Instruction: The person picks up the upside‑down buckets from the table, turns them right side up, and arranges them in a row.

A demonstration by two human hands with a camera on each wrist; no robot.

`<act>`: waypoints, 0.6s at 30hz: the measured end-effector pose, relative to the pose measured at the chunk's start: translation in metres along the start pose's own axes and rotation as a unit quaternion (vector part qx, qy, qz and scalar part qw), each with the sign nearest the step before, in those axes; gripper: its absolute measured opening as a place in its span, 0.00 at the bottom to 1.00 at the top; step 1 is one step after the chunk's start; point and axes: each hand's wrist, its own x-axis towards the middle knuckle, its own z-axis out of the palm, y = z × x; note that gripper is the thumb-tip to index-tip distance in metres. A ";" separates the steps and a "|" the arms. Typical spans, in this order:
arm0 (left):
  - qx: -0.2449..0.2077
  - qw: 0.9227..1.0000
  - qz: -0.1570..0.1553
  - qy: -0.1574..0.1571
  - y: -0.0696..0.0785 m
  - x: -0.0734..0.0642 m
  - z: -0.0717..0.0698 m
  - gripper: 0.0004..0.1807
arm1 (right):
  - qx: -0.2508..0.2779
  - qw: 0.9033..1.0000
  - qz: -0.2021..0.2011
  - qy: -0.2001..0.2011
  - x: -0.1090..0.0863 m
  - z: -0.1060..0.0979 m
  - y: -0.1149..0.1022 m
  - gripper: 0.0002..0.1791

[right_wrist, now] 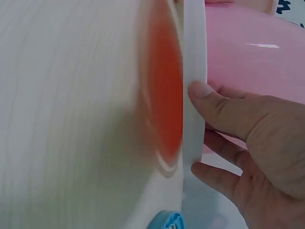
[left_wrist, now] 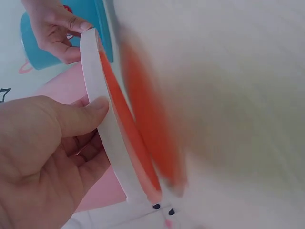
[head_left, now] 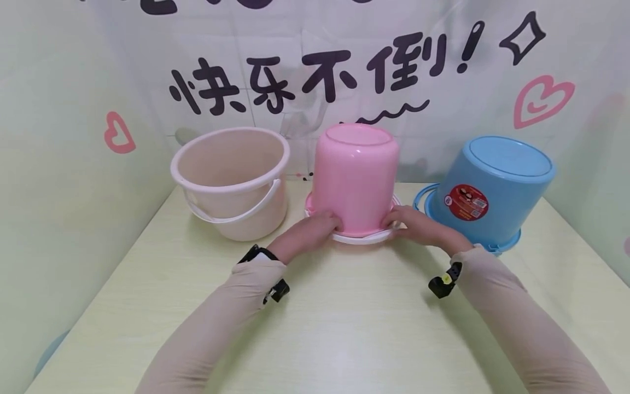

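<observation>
An upside-down pink bucket (head_left: pixel 355 178) is in the middle of the head view, between my two hands. My left hand (head_left: pixel 312 230) grips its lower rim on the left, thumb over the white handle (left_wrist: pixel 110 129) lying along that rim. On the other side my right hand (head_left: pixel 415 225) pinches the same handle and rim. Both wrist views show the rim a little apart from the tabletop, with a blurred orange-red patch on the surface below. The fingertips behind the rim are partly hidden.
An upright pale pink bucket (head_left: pixel 233 191) with a white handle stands at the left. At the right, a blue bucket (head_left: pixel 492 191) with a red label sits upside down. The light wood table (head_left: pixel 315 328) meets a printed wall cloth (head_left: pixel 275 44) at the back.
</observation>
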 end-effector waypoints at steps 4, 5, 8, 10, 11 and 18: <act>0.046 0.998 0.036 -0.004 0.006 -0.002 -0.016 0.10 | 0.022 1.000 0.005 0.006 -0.002 -0.009 -0.005 0.12; 0.063 0.997 0.049 -0.004 0.007 -0.003 -0.020 0.10 | 0.027 1.000 0.009 0.007 -0.002 -0.012 -0.007 0.12; 0.075 0.995 0.063 -0.012 0.010 -0.004 -0.032 0.09 | 0.044 0.999 0.026 0.005 -0.004 -0.019 -0.016 0.12; 0.075 0.995 0.069 -0.016 0.011 -0.004 -0.038 0.08 | 0.053 0.998 0.037 0.002 -0.005 -0.023 -0.022 0.13; 0.077 0.994 0.075 -0.016 0.011 -0.005 -0.041 0.07 | 0.059 0.997 0.041 0.001 -0.006 -0.024 -0.025 0.13; 0.072 0.991 0.108 -0.020 0.013 -0.014 -0.055 0.06 | 0.075 0.993 0.085 -0.017 -0.009 -0.034 -0.046 0.17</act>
